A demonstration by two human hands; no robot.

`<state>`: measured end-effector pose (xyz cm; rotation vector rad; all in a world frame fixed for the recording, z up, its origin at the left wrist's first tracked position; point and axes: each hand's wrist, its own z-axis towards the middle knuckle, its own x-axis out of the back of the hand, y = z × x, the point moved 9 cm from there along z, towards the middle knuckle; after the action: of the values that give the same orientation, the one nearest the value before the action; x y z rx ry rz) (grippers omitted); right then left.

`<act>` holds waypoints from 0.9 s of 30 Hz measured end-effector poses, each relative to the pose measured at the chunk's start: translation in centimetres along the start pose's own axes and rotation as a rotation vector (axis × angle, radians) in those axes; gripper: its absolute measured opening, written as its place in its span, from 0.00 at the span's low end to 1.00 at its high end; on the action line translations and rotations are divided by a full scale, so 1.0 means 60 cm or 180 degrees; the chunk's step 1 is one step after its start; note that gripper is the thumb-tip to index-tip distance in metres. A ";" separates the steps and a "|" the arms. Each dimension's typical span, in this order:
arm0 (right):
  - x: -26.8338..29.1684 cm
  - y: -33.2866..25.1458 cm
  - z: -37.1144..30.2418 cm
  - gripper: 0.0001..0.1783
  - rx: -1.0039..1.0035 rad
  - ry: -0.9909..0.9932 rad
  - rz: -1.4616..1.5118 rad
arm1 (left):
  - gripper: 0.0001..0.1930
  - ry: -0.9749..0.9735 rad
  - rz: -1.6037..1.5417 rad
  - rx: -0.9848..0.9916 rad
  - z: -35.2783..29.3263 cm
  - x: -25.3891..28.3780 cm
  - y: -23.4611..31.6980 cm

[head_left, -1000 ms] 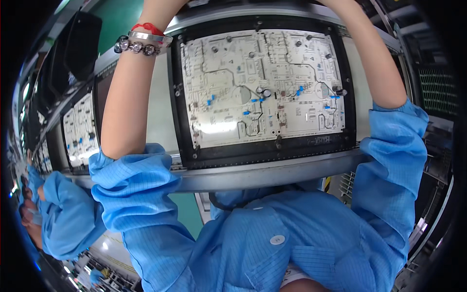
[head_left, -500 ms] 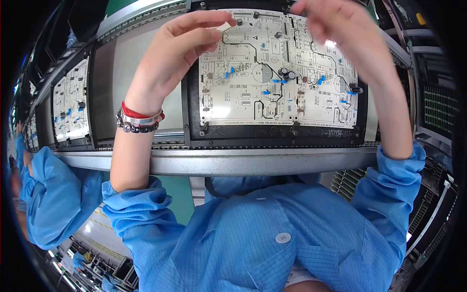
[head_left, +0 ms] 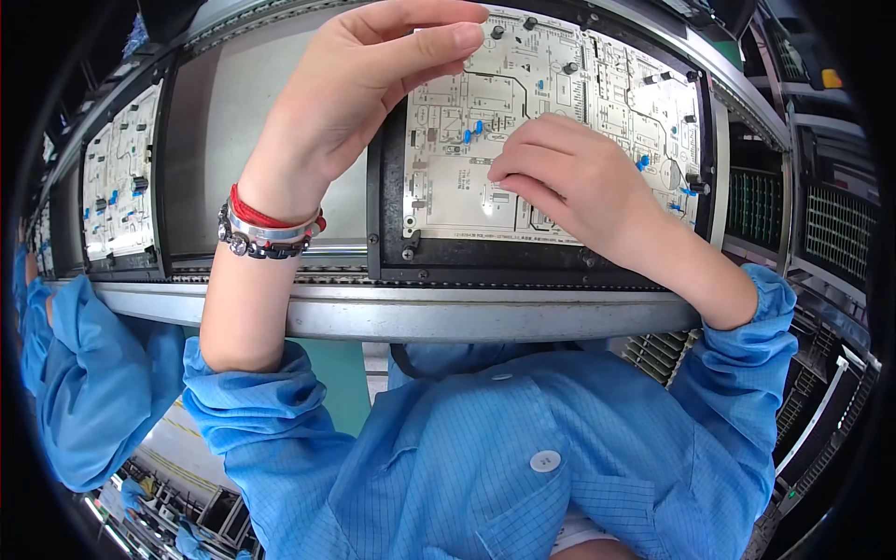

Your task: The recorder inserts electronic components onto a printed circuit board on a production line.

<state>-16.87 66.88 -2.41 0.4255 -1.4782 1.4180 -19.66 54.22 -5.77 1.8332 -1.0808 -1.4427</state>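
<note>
A pale circuit board [head_left: 448, 201] fitted with small blue and black components lies in a black frame [head_left: 392, 187] before me. My left hand [head_left: 364, 84], with red and dark bracelets at its wrist, is raised over the board's far left corner. Its thumb and index finger are drawn close together; whatever lies between them is hidden. Over the board's near left part, my right hand [head_left: 583, 187] has its fingers curled into a pinch, the tips at or just above the surface. I cannot make out what they hold.
A metal rail [head_left: 485, 313] runs between my body and the board. To the left, a second populated circuit board [head_left: 121, 187] sits in a similar frame, beyond a grey plate [head_left: 261, 112]. A person in a blue sleeve [head_left: 107, 373] is at the left. Dark slotted racks [head_left: 840, 224] stand at the right.
My right hand has come down and left from the far side to the board's near left part. My left hand has shifted slightly right; the white pinned connector in its fingers no longer shows.
</note>
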 end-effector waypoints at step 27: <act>0.019 -0.019 -0.005 0.09 0.0452 -0.0041 -0.0738 | 0.13 -0.0324 0.0737 -0.0501 0.008 -0.015 0.009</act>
<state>-16.33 67.31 -0.95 0.6737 -1.2964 1.3395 -20.32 54.70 -4.99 1.4876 -1.1523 -1.4507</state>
